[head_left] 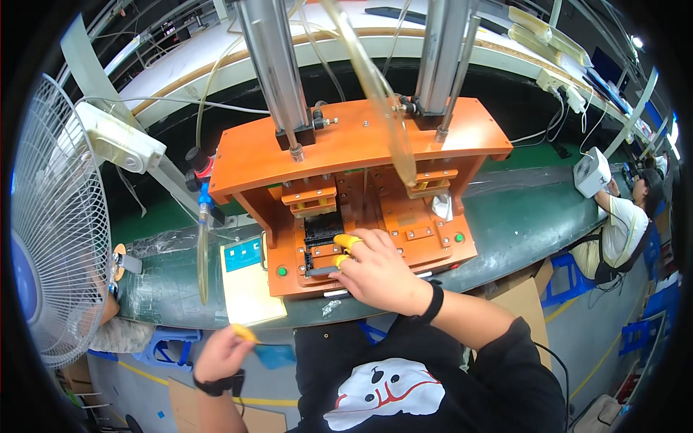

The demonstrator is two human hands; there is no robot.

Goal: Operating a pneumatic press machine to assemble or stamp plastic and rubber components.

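An orange press with two metal cylinders stands on the bench before me. In its left station lies a black rectangular frame-like part. My right hand, with yellow finger cots on its fingertips, is closed at the near right edge of this part; the fingers partly hide the contact. Low at the left, off the bench edge, my left hand pinches a small translucent blue film. A yellow finger cot covers a fingertip there too.
A cream sheet with a blue piece on it lies left of the press. Green buttons sit on its front corners. A clear hose hangs over it. A large fan stands left; another person sits far right.
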